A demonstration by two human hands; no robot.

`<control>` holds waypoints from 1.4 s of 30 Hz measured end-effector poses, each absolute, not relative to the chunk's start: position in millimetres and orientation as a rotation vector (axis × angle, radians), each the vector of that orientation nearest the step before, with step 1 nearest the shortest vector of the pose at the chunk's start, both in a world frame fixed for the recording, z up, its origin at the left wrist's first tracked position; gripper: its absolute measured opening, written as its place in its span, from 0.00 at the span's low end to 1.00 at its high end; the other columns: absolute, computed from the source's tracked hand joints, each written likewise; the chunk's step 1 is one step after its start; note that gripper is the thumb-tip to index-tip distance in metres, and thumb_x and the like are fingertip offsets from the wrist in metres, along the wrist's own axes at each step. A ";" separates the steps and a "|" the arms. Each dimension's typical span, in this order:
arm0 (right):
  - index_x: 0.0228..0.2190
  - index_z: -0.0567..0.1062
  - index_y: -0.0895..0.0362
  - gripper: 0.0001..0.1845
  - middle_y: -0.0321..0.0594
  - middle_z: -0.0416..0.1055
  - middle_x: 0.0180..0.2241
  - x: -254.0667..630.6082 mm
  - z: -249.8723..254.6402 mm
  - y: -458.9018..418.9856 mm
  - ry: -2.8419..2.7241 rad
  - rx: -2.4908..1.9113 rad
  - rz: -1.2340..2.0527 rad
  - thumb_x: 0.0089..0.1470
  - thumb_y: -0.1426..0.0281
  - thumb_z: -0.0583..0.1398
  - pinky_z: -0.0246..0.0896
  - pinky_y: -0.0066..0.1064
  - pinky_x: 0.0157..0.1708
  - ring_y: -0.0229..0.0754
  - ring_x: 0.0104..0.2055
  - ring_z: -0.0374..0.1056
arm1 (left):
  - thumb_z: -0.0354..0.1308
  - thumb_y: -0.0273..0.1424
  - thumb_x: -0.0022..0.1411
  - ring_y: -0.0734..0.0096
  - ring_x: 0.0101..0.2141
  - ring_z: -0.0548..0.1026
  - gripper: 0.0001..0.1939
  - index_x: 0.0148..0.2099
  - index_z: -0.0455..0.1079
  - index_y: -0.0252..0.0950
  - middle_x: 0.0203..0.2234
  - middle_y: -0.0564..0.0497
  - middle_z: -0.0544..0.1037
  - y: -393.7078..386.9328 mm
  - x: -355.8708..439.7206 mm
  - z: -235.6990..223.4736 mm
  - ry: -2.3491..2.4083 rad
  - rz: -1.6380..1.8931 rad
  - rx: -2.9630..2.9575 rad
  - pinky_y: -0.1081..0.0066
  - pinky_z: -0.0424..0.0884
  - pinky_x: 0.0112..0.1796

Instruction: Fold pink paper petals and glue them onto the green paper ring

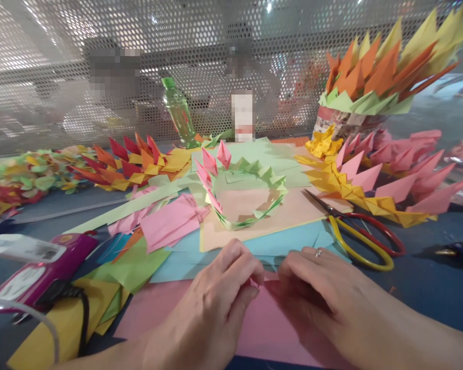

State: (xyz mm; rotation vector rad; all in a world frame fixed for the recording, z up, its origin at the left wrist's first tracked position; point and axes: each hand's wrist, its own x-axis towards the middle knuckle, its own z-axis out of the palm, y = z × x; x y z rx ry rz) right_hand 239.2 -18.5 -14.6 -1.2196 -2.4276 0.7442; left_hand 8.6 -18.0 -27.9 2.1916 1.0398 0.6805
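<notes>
Above a pink sheet of paper [270, 334], my left hand [224, 295] and my right hand [327, 298] face each other, a small gap between their fingertips. The left thumb and fingers are pinched together; a sliver of pink shows there, too small to name. Curled fingers hide whatever my right hand may hold; it wears a ring. Just beyond lie blue sheets [200, 257] and a peach sheet [247, 200]. On the peach sheet rests a ring of folded green paper [280, 190] with several pink paper points [206, 162] along its left side.
Scissors [360, 236] with red and yellow handles lie open at right. Pink strips [172, 221] and a purple device [42, 272] are at left. Behind stand a green bottle [179, 113], orange-red folded paper pieces [127, 159], pink-yellow ones [393, 185] and a spiky paper piece [366, 77].
</notes>
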 end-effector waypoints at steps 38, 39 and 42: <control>0.32 0.68 0.52 0.07 0.30 0.71 0.29 242.8 -11.0 -15.5 -2.389 -1.312 0.877 0.60 0.75 0.60 0.54 0.30 0.32 0.39 0.33 0.65 | 0.43 0.31 0.73 0.63 0.33 0.74 0.15 0.43 0.72 0.36 0.28 0.47 0.76 -38.9 0.0 -9.0 0.925 0.749 3.016 0.68 0.74 0.34; 0.32 0.68 0.51 0.08 0.29 0.71 0.30 243.5 -9.0 -14.8 -2.370 -1.315 0.930 0.59 0.76 0.61 0.55 0.29 0.32 0.39 0.33 0.65 | 0.43 0.31 0.73 0.63 0.33 0.74 0.16 0.42 0.72 0.35 0.28 0.47 0.76 -38.5 -0.2 -8.5 0.917 0.748 3.018 0.68 0.74 0.34; 0.32 0.69 0.51 0.06 0.28 0.70 0.29 244.1 -2.5 -11.0 -2.248 -1.336 1.085 0.59 0.70 0.63 0.57 0.27 0.30 0.37 0.31 0.65 | 0.41 0.31 0.74 0.63 0.33 0.74 0.18 0.42 0.72 0.35 0.29 0.47 0.76 -37.6 -0.7 -8.4 0.907 0.741 3.022 0.67 0.74 0.35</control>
